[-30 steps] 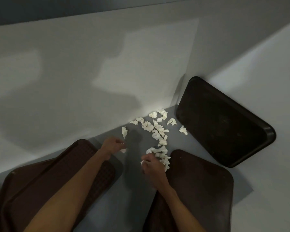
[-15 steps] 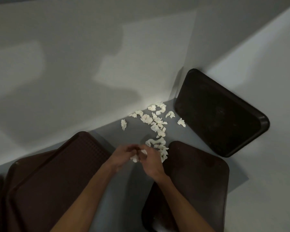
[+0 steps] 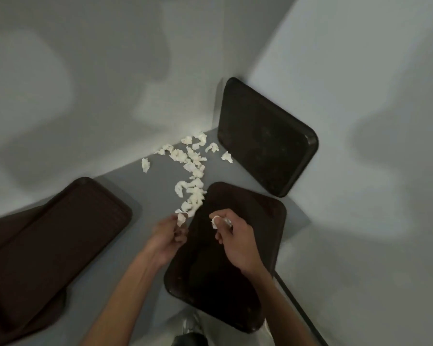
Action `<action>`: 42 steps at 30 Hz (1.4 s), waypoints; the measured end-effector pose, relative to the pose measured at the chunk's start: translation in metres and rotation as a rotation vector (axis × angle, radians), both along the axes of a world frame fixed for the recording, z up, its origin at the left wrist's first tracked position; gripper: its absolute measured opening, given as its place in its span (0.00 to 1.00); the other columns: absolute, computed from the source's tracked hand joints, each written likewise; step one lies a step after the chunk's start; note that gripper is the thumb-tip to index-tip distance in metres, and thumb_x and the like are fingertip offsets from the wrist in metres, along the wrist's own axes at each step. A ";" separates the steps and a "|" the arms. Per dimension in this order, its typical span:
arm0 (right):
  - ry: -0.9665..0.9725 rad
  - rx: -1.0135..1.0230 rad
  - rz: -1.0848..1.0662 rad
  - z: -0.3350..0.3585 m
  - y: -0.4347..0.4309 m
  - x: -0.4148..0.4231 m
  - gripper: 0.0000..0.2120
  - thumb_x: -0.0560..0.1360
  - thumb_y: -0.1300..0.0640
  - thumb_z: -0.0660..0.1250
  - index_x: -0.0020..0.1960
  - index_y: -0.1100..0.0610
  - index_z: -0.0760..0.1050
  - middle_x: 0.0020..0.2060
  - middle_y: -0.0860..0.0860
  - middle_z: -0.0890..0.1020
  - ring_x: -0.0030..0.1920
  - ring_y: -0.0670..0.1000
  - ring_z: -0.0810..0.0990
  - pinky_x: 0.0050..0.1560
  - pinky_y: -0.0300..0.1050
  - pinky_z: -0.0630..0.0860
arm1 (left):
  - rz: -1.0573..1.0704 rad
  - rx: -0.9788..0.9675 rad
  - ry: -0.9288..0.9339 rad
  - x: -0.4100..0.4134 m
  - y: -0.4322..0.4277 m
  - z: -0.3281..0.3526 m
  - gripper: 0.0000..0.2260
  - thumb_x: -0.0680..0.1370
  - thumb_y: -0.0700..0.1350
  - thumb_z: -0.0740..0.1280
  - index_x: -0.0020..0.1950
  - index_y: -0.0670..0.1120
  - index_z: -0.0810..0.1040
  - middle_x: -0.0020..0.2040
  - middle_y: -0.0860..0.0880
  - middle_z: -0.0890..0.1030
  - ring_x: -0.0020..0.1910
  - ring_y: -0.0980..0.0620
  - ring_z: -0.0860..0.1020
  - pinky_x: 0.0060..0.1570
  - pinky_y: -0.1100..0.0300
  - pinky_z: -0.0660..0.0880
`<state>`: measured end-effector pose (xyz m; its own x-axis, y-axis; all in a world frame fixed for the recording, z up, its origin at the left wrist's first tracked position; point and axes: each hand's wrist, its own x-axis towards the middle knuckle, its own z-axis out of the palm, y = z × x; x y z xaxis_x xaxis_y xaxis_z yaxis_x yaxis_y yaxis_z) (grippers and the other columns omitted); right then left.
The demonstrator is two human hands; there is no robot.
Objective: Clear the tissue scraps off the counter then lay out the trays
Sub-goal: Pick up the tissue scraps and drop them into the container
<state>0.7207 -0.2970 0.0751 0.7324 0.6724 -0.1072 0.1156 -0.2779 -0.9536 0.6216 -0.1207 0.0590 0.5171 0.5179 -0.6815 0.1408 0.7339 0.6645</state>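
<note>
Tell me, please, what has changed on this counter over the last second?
The left hand and right hand, which met half a second ago, have drawn apart, and the right now hangs over the front tray. The left pinches one tissue scrap, the right another scrap. The scrap pile, the lone scrap, the far tray and the left trays stayed put.

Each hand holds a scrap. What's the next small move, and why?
Probably reach the left hand forward to the nearest cluster of scraps, just ahead of it beside the near tray. Each hand, the right hand included, pinches just one tissue scrap, while most lie on the counter.
</note>
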 end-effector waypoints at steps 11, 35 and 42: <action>-0.063 -0.182 -0.057 -0.039 -0.226 0.039 0.04 0.79 0.55 0.72 0.49 0.46 0.80 0.45 0.43 0.84 0.45 0.36 0.80 0.41 0.27 0.72 | -0.060 0.075 -0.172 0.021 -0.219 0.017 0.13 0.81 0.46 0.71 0.42 0.49 0.69 0.35 0.51 0.62 0.31 0.56 0.60 0.31 0.63 0.59; 0.277 -0.446 -0.142 -0.402 -0.392 0.013 0.13 0.78 0.58 0.63 0.54 0.47 0.59 0.49 0.54 0.80 0.49 0.59 0.83 0.50 0.58 0.80 | -0.644 0.208 0.368 0.049 -0.429 -0.326 0.08 0.82 0.45 0.56 0.45 0.47 0.70 0.35 0.50 0.71 0.33 0.54 0.68 0.35 0.59 0.65; 0.153 -0.527 -0.154 -0.566 -0.399 0.004 0.11 0.77 0.63 0.70 0.59 0.57 0.74 0.49 0.52 0.83 0.52 0.60 0.84 0.51 0.44 0.73 | -0.677 0.230 0.480 0.029 -0.425 -0.468 0.07 0.83 0.37 0.58 0.57 0.46 0.73 0.45 0.45 0.78 0.39 0.53 0.76 0.40 0.61 0.75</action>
